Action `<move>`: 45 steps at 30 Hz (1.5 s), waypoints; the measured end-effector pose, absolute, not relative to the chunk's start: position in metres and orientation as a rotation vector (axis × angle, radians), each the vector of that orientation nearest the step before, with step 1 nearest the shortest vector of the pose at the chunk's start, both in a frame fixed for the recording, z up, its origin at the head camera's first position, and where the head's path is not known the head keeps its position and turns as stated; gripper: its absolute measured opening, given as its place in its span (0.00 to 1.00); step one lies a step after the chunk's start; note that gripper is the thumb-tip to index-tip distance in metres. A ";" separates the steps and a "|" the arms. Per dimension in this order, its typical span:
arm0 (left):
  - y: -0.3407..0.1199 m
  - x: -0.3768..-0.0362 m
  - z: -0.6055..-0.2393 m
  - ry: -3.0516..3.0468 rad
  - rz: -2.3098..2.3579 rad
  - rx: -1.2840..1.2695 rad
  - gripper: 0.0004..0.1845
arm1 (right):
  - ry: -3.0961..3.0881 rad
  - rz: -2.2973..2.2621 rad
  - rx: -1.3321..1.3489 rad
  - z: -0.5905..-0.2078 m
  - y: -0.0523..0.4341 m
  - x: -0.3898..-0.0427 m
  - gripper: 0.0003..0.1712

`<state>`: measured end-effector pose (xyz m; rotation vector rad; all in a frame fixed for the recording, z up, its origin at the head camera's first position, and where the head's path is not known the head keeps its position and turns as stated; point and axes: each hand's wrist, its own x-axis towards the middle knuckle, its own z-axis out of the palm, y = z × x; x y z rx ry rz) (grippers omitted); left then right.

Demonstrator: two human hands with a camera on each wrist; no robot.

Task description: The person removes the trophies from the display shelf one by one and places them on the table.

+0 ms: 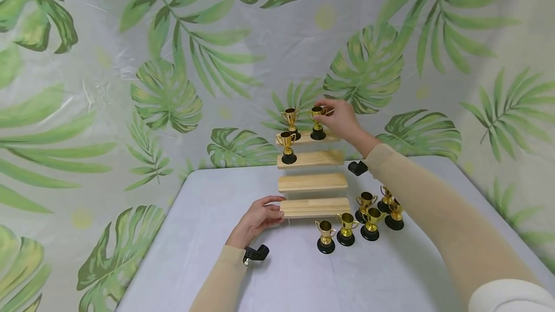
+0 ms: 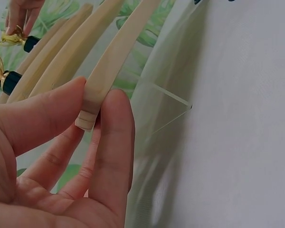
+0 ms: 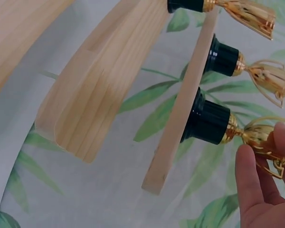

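Hands work at a four-step wooden display stand (image 1: pixel 313 183) on a pale table (image 1: pixel 208 254) in the middle of the head view. The right hand (image 1: pixel 342 118) reaches to the top step at upper centre, its fingers closed on the cup of a small gold trophy (image 1: pixel 317 122) with a black base that stands there. A second trophy (image 1: pixel 290 122) stands just left of it on the same step, and a third (image 1: pixel 287 147) on the step below. The left hand (image 1: pixel 260 216) pinches the left end of the lowest step. Six more trophies (image 1: pixel 366 218) cluster on the table at lower right of the stand. No writing shows on anything.

Left wrist view: the thumb (image 2: pixel 33 116) and fingers (image 2: pixel 115 142) clamp the end of the lowest wooden step (image 2: pixel 104 71), centre left.

Right wrist view: fingertips (image 3: pixel 249 178) at the lower right edge pinch the gold trophy (image 3: pixel 232 128), whose black base sits on the top step (image 3: pixel 180 109).
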<state>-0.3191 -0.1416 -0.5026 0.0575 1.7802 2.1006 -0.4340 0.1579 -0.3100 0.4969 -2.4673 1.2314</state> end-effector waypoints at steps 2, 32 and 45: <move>-0.141 -0.319 -0.501 1.781 2.099 0.060 0.28 | -2.471 1.197 0.500 -0.310 0.158 -0.434 0.24; -0.143 -0.319 -0.504 1.819 2.073 0.057 0.28 | -2.453 1.171 0.490 -0.290 0.170 -0.394 0.24; -0.142 -0.321 -0.506 1.826 2.074 0.070 0.28 | -2.445 1.114 0.509 -0.281 0.190 -0.360 0.23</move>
